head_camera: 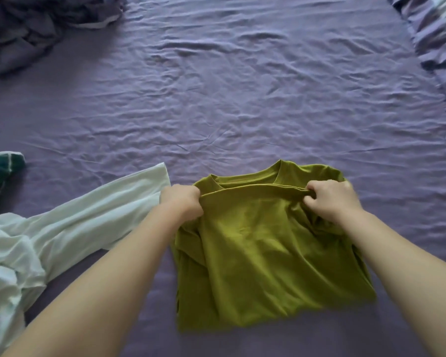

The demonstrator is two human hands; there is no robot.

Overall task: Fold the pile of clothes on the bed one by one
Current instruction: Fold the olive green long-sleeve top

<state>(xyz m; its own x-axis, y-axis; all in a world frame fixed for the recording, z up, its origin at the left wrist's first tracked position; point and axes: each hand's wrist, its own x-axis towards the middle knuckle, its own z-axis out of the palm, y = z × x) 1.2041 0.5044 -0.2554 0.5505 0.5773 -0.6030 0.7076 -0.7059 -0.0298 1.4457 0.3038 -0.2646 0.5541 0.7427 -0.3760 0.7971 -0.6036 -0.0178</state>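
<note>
Far left, a small dark green piece w/ white stripes (0, 173) is lying bunched at the edge of the bed (242, 86). Below it, a pale mint-white garment (70, 228) is sprawling in soft, thin folds, one long flat end reaching toward the middle. Up in the top left corner, a heap of dark grey-navy clothes (29, 29) is sitting crumpled, approx 1 pile, items not countable.

Centre now: the left hand (182, 202) is clenching the left end of a folded edge on the olive-green t-shirt (268, 253), knuckles up. The shirt is lying mid-fold on the near part of the bed, 1 matte cotton-looking piece, roughly square, round collar showing at the far side, a doubled layer being held just short of it.

The right hand (332, 202) is pinching the right end of that same edge, fingers curled round the cloth. 2 hands, both gripping.

Purple sheet is wrinkling everywhere; far right, a ruffled purple blanket (438, 47) is edging the bed.
</note>
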